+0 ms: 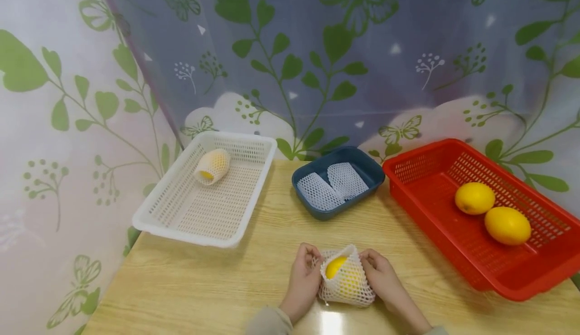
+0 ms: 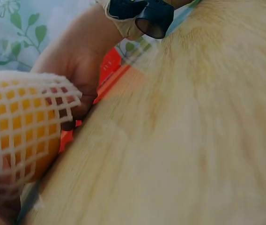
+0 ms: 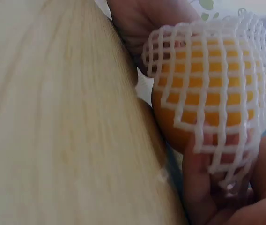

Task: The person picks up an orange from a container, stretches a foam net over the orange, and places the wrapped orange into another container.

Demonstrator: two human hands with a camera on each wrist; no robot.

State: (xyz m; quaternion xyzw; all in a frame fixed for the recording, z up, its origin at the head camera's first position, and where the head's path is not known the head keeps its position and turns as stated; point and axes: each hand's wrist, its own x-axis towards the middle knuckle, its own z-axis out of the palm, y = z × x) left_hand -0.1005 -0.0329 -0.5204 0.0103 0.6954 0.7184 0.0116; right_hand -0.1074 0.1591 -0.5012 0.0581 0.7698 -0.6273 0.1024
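Observation:
A yellow lemon (image 1: 336, 267) lies inside a white foam net sleeve (image 1: 354, 283) near the table's front edge. Part of the fruit shows through the sleeve's opening at the top. My left hand (image 1: 302, 283) pinches the net's left side, and my right hand (image 1: 386, 281) pinches its right side. In the right wrist view, right-hand fingers (image 3: 198, 180) show through the mesh (image 3: 222, 93) at the lower edge. From the left wrist, the netted lemon (image 2: 18, 117) fills the left edge, with the right hand (image 2: 79, 61) behind it.
A white basket (image 1: 235, 239) at the left holds a netted lemon (image 1: 214, 165). The dark blue tray (image 1: 323, 215) in the middle holds two flat foam nets (image 1: 348, 180). At the right, a red basket (image 1: 430, 224) contains two bare lemons (image 1: 507, 225). A patterned curtain (image 1: 290, 48) stands behind.

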